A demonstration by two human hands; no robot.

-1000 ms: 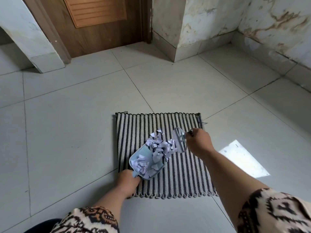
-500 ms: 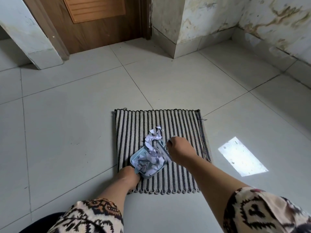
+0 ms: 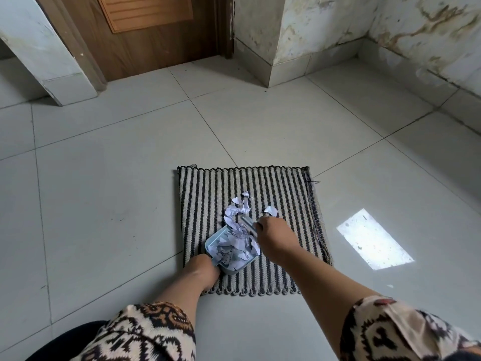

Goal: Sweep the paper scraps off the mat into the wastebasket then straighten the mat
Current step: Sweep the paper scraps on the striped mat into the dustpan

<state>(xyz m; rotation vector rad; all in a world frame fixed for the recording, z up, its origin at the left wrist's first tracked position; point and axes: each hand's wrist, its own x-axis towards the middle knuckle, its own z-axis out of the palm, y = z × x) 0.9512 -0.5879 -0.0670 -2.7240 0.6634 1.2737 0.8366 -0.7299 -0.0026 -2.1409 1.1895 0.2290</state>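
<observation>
A black-and-beige striped mat (image 3: 273,188) lies on the tiled floor. My left hand (image 3: 201,269) grips the handle of a light blue dustpan (image 3: 210,243) that rests on the mat's near left part and holds several white paper scraps (image 3: 231,252). My right hand (image 3: 274,235) is shut on a small brush (image 3: 248,222), pressed at the pan's mouth. More scraps (image 3: 238,209) lie in a trail just beyond the pan, and one scrap (image 3: 270,211) sits beyond my right hand. No wastebasket is in view.
A brown wooden door (image 3: 145,35) stands at the back, a white pillar (image 3: 39,48) to its left. Stained walls (image 3: 325,27) run along the back right. A bright light patch (image 3: 372,238) lies on the floor right of the mat. A tiny scrap (image 3: 390,286) rests on the tiles.
My right hand swept the brush leftwards and towards me, pushing scraps into the dustpan. The pile beyond the pan has thinned. My left hand and the pan stayed nearly still.
</observation>
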